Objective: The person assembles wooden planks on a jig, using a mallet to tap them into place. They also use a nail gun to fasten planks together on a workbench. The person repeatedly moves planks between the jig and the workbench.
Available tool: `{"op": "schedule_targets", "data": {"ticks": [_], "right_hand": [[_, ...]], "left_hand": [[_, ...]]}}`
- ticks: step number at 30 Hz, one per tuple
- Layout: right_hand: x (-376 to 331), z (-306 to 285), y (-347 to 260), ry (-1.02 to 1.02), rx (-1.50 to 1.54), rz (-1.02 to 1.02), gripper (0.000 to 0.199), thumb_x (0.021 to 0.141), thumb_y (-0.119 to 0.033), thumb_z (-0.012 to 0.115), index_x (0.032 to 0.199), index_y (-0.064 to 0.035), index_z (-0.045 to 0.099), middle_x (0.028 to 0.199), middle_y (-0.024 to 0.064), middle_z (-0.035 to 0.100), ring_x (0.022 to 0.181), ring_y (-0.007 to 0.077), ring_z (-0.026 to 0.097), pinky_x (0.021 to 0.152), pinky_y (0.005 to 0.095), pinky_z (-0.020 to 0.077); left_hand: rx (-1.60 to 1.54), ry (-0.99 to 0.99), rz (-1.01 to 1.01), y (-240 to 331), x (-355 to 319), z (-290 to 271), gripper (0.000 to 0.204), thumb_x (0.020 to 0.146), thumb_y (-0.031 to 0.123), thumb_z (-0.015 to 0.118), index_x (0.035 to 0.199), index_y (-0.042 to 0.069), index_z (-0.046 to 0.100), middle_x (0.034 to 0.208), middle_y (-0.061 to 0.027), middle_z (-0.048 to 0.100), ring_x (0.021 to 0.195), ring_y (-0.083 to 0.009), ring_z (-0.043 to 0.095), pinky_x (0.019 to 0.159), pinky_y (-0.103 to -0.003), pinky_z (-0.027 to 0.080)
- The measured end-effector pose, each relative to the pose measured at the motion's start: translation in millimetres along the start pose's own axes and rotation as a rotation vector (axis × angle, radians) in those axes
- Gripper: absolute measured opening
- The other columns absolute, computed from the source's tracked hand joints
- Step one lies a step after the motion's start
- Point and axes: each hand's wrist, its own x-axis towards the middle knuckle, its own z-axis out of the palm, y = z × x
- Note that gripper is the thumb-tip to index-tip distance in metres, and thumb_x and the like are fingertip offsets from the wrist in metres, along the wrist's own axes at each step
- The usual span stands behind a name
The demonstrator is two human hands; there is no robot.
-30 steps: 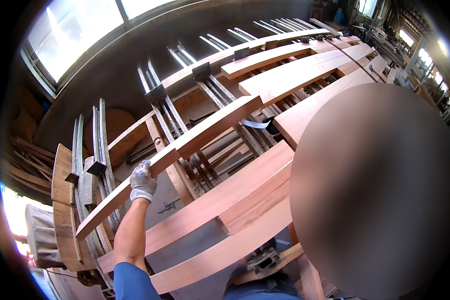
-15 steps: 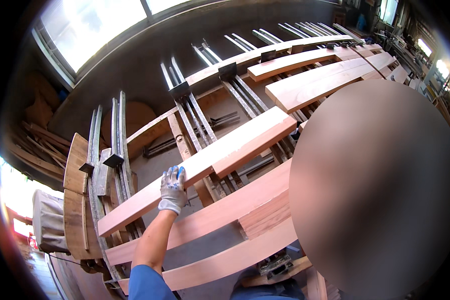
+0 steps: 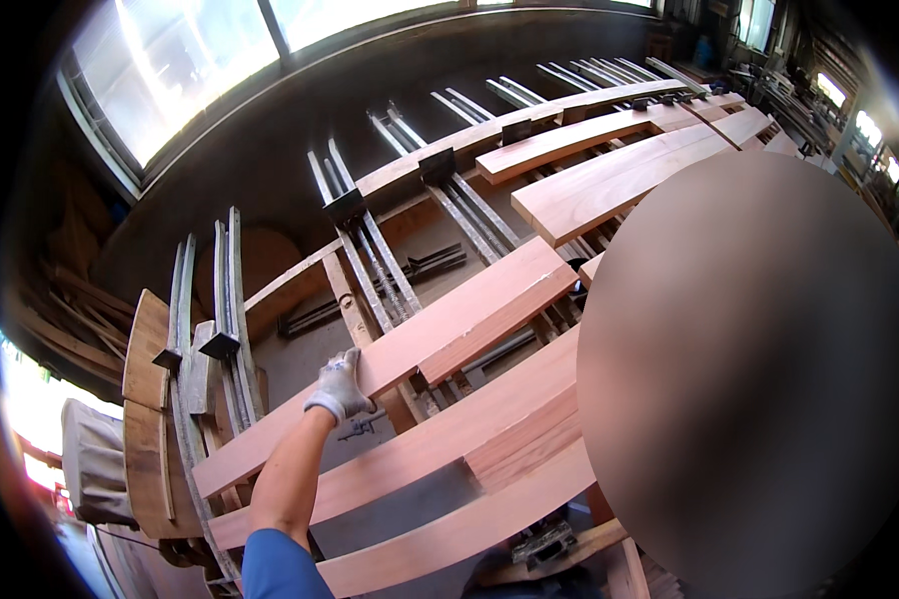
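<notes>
**Gloved hand on a long board over the clamp rack**

A long reddish board is seen running from the lower left of the frame up toward the centre, laid across upright metal bar clamps. Its near edge is gripped by the left hand, which is covered by a white work glove; the fingers are curled narrowly over the board's edge, the palm resting against its face. The right hand is not seen anywhere; a large blurred patch covers the right of the frame.

Below the board, two more planks lie roughly parallel, and lighter boards are set across the clamps toward the upper right. A small clamp head is visible at the bottom centre. Stacked timber offcuts stand at the left, beneath large windows.

The board is judged to be held near one end only, so its far end could tip or slide off the bars. The fingers could also be pinched between the board and the plank below.
</notes>
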Motion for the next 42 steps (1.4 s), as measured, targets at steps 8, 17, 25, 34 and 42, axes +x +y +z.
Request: {"op": "schedule_targets", "data": {"ticks": [8,17,25,34,42], "right_hand": [[10,13,6,0.059,0.086,0.008,0.048,0.089,-0.045,0.072,0.124,-0.0117,0.073,0.115,0.0194,0.075,0.109,0.0375,0.071,0.088,0.0472,0.0570],[14,17,8,0.118,0.225,0.027,0.050,0.089,-0.045,0.073,0.125,-0.0097,0.073,0.113,0.0186,0.076,0.107,0.0387,0.071,0.086,0.0477,0.0582],[-70,-19,17,0.137,0.526,0.147,0.055,0.078,-0.037,0.085,0.122,-0.0047,0.074,0.112,0.0186,0.077,0.101,0.0323,0.073,0.087,0.0435,0.0591],[-132,26,121,0.452,0.638,0.558,0.071,0.064,-0.021,0.096,0.123,0.0040,0.067,0.118,0.0208,0.072,0.104,0.0313,0.068,0.090,0.0447,0.0576],[-184,-25,130,0.847,0.527,0.674,0.077,0.066,-0.023,0.096,0.125,0.0126,0.062,0.111,0.0201,0.072,0.091,0.0358,0.066,0.085,0.0446,0.0577]], "left_hand": [[-0.012,-0.029,0.067,14,-27,7,0.111,0.054,0.036,0.094,0.148,0.001,0.048,0.138,-0.0229,0.059,0.130,-0.0398,0.056,0.115,-0.043,0.046],[-0.015,-0.031,0.063,3,-22,22,0.122,0.049,0.038,0.098,0.152,0.001,0.043,0.143,-0.0227,0.056,0.133,-0.0408,0.053,0.117,-0.044,0.043],[0.049,-0.016,0.078,7,-28,15,0.120,0.055,0.042,0.096,0.154,0.000,0.042,0.144,-0.0228,0.057,0.134,-0.0384,0.054,0.117,-0.041,0.043],[0.013,-0.035,0.074,14,-32,17,0.118,0.053,0.037,0.097,0.153,0.005,0.043,0.138,-0.0212,0.059,0.131,-0.0390,0.056,0.113,-0.044,0.046],[0.033,-0.024,0.075,21,-41,17,0.109,0.056,0.028,0.097,0.149,0.002,0.047,0.140,-0.0231,0.059,0.134,-0.0391,0.055,0.114,-0.043,0.047]]}}
